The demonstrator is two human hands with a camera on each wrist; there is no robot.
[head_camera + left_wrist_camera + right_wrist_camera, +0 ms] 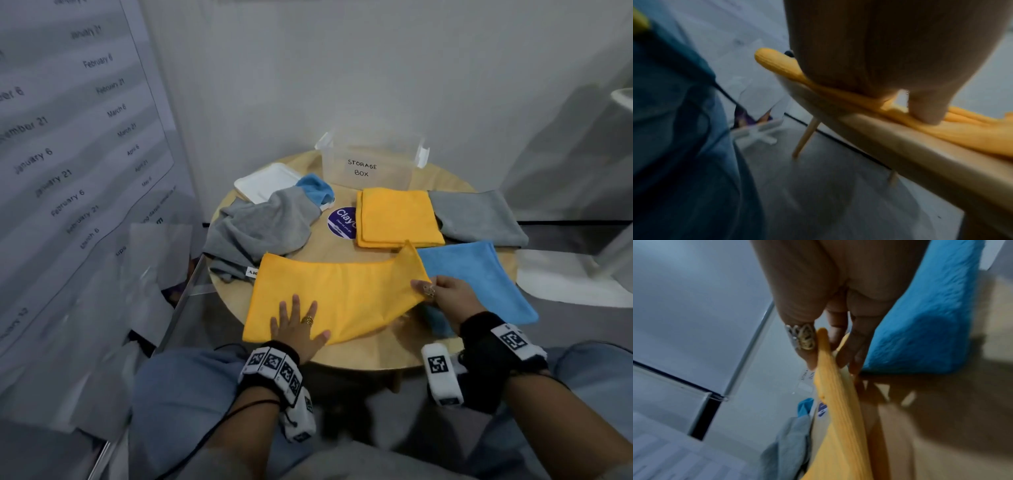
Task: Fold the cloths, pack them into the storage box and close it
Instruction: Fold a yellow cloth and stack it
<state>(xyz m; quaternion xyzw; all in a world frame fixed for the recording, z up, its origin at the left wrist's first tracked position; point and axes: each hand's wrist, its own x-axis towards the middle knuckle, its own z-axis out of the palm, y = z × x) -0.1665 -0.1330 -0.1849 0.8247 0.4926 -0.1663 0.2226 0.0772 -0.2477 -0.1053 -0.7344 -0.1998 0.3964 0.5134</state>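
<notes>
A yellow cloth (329, 291) folded in half lies at the near edge of the round wooden table (376, 356). My left hand (297, 325) presses flat on its near left part, fingers spread. My right hand (442, 294) pinches the cloth's right end (830, 386) and lifts it off the table. A folded yellow cloth (397, 216) lies in front of the clear storage box (371, 161), which stands open at the back. A blue cloth (476, 277) lies flat to the right, and grey cloths lie at the right (479, 217) and the left (263, 229).
The white lid (263, 181) lies at the back left, partly under a crumpled blue cloth (317, 190). A round purple sticker (342, 222) marks the table's middle. A clear panel with printed dates (68, 154) stands close on the left. My knees are under the near edge.
</notes>
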